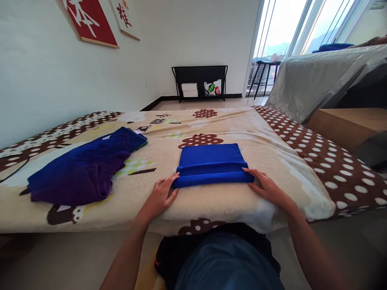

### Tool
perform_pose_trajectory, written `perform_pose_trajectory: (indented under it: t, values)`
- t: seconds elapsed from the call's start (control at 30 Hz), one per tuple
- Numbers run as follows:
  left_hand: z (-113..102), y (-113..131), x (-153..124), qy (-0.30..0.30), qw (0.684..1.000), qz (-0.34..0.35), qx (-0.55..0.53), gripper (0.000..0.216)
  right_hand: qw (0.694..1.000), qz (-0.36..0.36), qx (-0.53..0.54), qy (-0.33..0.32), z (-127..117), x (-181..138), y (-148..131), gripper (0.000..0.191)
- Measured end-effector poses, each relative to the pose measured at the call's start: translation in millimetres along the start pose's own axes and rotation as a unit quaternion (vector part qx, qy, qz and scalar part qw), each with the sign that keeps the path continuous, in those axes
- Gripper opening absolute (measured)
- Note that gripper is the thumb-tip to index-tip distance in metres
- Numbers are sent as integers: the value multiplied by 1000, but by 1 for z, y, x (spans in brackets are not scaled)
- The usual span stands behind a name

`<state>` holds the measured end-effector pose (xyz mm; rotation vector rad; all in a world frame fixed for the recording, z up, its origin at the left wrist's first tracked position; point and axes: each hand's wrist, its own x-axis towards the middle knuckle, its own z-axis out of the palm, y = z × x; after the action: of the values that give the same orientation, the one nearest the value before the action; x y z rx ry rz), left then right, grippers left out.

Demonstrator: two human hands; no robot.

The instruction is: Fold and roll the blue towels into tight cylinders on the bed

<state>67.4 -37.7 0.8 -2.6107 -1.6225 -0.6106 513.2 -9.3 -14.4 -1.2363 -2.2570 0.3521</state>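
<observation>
A bright blue folded cloth [211, 156] lies on the patterned blanket in front of me, its near part turned over into a flat band with a ridge behind it. My left hand [160, 195] is at the near left corner, fingertips on the side edge and thumb below. At the opposite corner my right hand [266, 185] holds the other end of the band between fingers and thumb. Off to the left, apart from both hands, a blue and purple garment [87, 165] lies in a loose heap.
The beige blanket [220, 201] covers the bed, with a brown dotted border at both sides. A cardboard box [344, 125] and a plastic-draped piece of furniture [317, 76] stand at the right. A black rack [199, 74] is against the far wall, a stool [267, 70] by the window.
</observation>
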Motion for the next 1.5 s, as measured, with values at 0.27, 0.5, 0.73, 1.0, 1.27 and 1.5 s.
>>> perform_pose_trajectory:
  t: [0.27,0.5,0.73,1.0,1.27,1.5]
  values:
    - [3,2,5,63,996,-56,6,34,996,27,7,86,6,6,6,35]
    - [-10,-6,12,38,999,-28,1,26,993,27,-50,99,3,10,12,31]
    - [-21,5,-2,15,1000,-22,-9,25,998,11,-49,46,-6,-3,-5,31]
    - [22,89,30,130,989,14,75,51,980,-14,-119,157,49,25,-77,41]
    - [41,101,44,121,990,77,-4,32,988,-85,-107,76,59,34,-90,42]
    - [19,46,11,114,992,-41,37,32,979,4,-167,115,34,13,-43,42]
